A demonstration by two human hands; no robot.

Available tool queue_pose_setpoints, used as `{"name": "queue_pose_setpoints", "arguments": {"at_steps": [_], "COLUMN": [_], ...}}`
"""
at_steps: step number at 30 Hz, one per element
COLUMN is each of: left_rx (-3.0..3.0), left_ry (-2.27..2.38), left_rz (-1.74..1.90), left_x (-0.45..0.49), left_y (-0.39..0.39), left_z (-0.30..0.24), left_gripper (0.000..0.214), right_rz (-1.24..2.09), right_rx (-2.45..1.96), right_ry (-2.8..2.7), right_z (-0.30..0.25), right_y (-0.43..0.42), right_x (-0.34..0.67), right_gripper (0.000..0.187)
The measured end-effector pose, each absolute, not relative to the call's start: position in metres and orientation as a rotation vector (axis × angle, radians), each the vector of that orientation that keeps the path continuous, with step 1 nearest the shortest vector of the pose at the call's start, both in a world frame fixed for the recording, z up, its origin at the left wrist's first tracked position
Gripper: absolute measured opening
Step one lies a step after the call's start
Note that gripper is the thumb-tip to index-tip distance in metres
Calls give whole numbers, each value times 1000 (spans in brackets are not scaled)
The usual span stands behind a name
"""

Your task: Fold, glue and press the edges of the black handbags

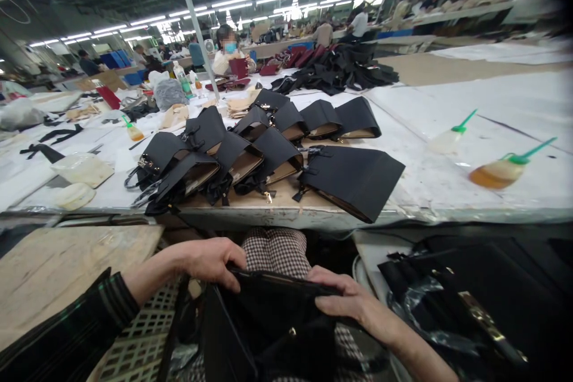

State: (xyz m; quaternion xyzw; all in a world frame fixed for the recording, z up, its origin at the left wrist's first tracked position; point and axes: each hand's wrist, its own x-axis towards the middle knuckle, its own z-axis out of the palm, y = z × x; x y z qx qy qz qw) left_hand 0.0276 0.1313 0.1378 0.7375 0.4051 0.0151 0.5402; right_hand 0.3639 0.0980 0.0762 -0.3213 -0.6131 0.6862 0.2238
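A black handbag [277, 322] rests on my lap over checked fabric [275, 250], its mouth facing up toward me. My left hand [212, 261] pinches the bag's top edge at its left corner, thumb and fingers closed on it. On the right part of the same edge, my right hand [342, 295] grips with the thumb on the near side and the fingers over the far side. A small gold fitting shows inside the bag. Its lower part runs out of view.
Several black bag bodies [353, 176] lie on the white-covered table [447, 191] ahead. Glue bottles [499, 172] with green nozzles lie at right. More black bags [483, 298] are stacked beside me at right, a wooden board [76, 268] at left. A masked co-worker [228, 54] sits across.
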Motion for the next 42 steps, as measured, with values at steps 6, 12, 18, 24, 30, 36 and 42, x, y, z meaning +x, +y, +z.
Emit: {"name": "queue_pose_setpoints", "arguments": {"at_steps": [6,12,18,24,30,36,42], "left_rx": [1548,1378,1390,1412,1410,1410,1441], "left_ry": [900,983,1035,1060,1063,1096,1108], "left_rz": [108,117,169,189,206,228,253], "left_x": [42,48,51,53,51,50,48], "left_y": [136,142,140,136,133,129,128], "left_z": [111,100,93,96,95,96,92], "left_gripper": [62,31,24,24,24,22,22], "right_rz": [1976,2095,1660,1112,907,633,523], "right_rx": [-1020,-1005,-1188,-1159,-1190,-1138,-993], "right_ry": [-1487,-1308,-1550,-2019,-2154,-2157,-2182], "right_z": [53,58,64,76,81,71,66], "right_y": [97,93,86,79,80,73,67], "right_x": [356,359,357,353,345,338,336], "right_gripper": [32,35,29,18,14,13,16]}}
